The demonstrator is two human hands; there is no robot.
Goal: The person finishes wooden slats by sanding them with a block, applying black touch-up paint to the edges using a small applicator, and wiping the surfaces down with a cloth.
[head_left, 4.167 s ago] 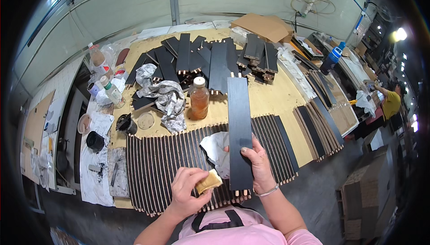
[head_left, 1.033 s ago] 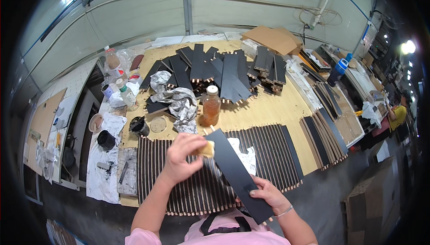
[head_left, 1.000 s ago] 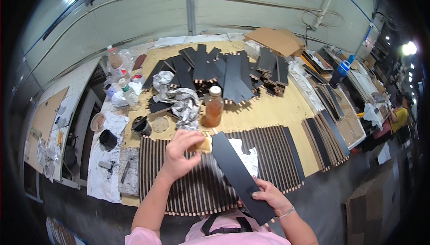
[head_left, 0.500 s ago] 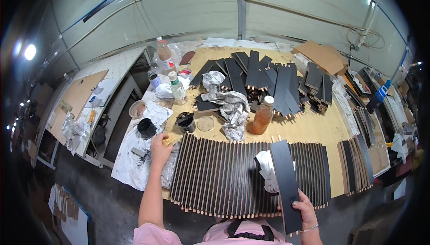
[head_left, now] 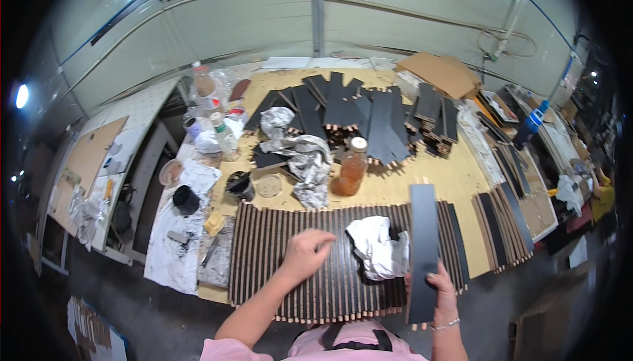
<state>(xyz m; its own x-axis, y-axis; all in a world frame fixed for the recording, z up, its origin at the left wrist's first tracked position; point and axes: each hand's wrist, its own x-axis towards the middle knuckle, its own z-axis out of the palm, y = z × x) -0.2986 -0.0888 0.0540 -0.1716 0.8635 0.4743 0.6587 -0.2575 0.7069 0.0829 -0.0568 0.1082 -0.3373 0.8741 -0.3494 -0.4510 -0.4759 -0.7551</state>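
Note:
My right hand (head_left: 445,293) grips a flat black wooden slat (head_left: 422,249) near its lower end, thumb on its face, and holds it upright. Pale dowel pegs stick out of both slat ends. My left hand (head_left: 308,253) is over the row of dark slats (head_left: 264,255) standing on edge side by side, fingers loosely bent and apart, with nothing seen in them. Between my hands, a crumpled white cloth (head_left: 379,245) lies on the row. A yellow sponge (head_left: 214,222) sits left of the row, near a black cup (head_left: 186,199).
A bottle of amber liquid (head_left: 351,166) stands behind the row, beside a stained grey rag (head_left: 306,160). Farther back are piled black slats (head_left: 379,123). Another black cup (head_left: 240,185) and plastic bottles (head_left: 206,87) are at left. More slats (head_left: 504,226) lie at the right edge.
My left hand has let go of the yellow sponge by the black cup and moved right, over the row. My right hand still holds the slat, now more upright. The view has shifted right.

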